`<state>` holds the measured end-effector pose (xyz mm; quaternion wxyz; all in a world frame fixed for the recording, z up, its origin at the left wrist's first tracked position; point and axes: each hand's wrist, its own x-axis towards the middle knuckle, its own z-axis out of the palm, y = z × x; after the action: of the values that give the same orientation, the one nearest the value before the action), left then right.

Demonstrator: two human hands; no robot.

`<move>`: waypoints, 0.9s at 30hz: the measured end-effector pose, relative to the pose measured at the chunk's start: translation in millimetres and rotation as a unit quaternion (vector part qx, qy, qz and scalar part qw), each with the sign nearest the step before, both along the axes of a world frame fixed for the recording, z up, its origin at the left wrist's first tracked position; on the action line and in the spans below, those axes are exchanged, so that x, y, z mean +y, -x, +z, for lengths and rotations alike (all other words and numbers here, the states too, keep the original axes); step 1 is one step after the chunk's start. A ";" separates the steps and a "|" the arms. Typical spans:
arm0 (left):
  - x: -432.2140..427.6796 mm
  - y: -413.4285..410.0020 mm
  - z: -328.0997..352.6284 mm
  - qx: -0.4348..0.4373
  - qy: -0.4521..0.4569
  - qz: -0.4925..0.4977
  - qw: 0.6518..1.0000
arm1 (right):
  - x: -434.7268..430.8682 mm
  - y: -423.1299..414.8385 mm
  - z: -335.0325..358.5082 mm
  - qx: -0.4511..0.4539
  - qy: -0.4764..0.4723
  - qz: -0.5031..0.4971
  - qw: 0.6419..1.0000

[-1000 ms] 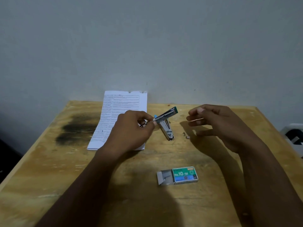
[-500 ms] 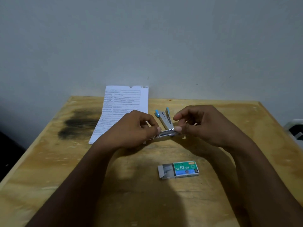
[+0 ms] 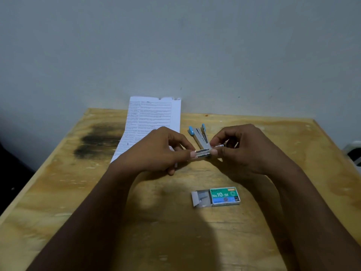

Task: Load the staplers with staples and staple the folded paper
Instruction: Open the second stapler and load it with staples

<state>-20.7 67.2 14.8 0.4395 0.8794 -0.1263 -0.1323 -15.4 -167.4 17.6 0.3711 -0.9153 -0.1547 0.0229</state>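
A small silver stapler [image 3: 203, 153] is held level just above the wooden table [image 3: 78, 192], near its middle. My left hand [image 3: 158, 151] pinches its left end. My right hand [image 3: 240, 149] pinches its right end, where a thin silvery strip [image 3: 220, 146] shows between the fingers. A blue-tipped stapler [image 3: 199, 135] lies open on the table just behind them. The folded printed paper [image 3: 154, 118] lies at the back, partly under my left hand. An open green staple box [image 3: 218, 196] with staples in its tray sits in front of my hands.
A dark burn-like stain [image 3: 99, 139] marks the table's left side. The table's back edge meets a pale wall [image 3: 175, 55]. A white and black object [image 3: 353, 153] sits off the right edge.
My right hand has come in and taken the stapler's right end. The stapler, earlier raised and tilted in my left hand, now sits level and lower. The last half second shows almost no movement.
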 end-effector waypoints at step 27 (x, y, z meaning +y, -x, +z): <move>9.4 -6.4 0.0 -0.016 -0.034 0.049 0.998 | 15.1 25.5 18.6 0.190 0.038 0.204 0.960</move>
<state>-14.3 76.6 14.9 0.4128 0.9012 -0.0853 -0.1005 -40.9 -152.2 36.2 0.3464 -0.8563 -0.2638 0.2777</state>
